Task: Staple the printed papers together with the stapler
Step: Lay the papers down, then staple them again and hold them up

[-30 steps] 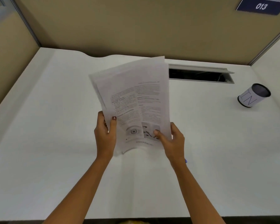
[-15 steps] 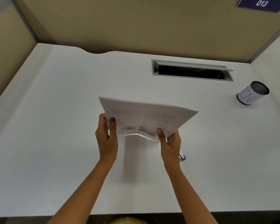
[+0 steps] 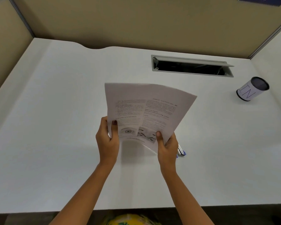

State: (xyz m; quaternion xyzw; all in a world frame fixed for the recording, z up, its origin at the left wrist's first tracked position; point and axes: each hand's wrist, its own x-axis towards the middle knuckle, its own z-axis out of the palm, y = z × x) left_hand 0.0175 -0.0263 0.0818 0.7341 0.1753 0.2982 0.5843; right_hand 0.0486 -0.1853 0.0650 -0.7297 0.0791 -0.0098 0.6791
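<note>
Papers (image 3: 146, 111) tilted back up since 0.5 s ago: then almost flat and edge-on, now the printed face is turned to the camera with the far edge raised. Both hands are at the same near corners as before.

White desk (image 3: 55, 143) fills most of the view, with beige partition walls (image 3: 136, 21) along its far and left sides. The papers are held in the air above mid-desk, casting a shadow below. Top sheet has two columns of text and two figures at the near end; the print is too blurred to read. A corner of a lower sheet sticks out beneath, by the right thumb.

Grey cable slot (image 3: 191, 73) is set in the desk, far right of centre, with its flap open.

Left hand (image 3: 107, 140) pinches the near-left corner, thumb on the printed face and fingers behind. Right hand (image 3: 167, 146) pinches the near-right corner the same way.

White cup (image 3: 250, 91) with a dark rim stands far right, well apart from the hands.

Stapler (image 3: 181, 152) lies on the desk just beside the right hand. Only its blue and metal end shows; the hand hides the rest.

Blue sign (image 3: 261, 0) is high on the partition, cut off by the frame.
</note>
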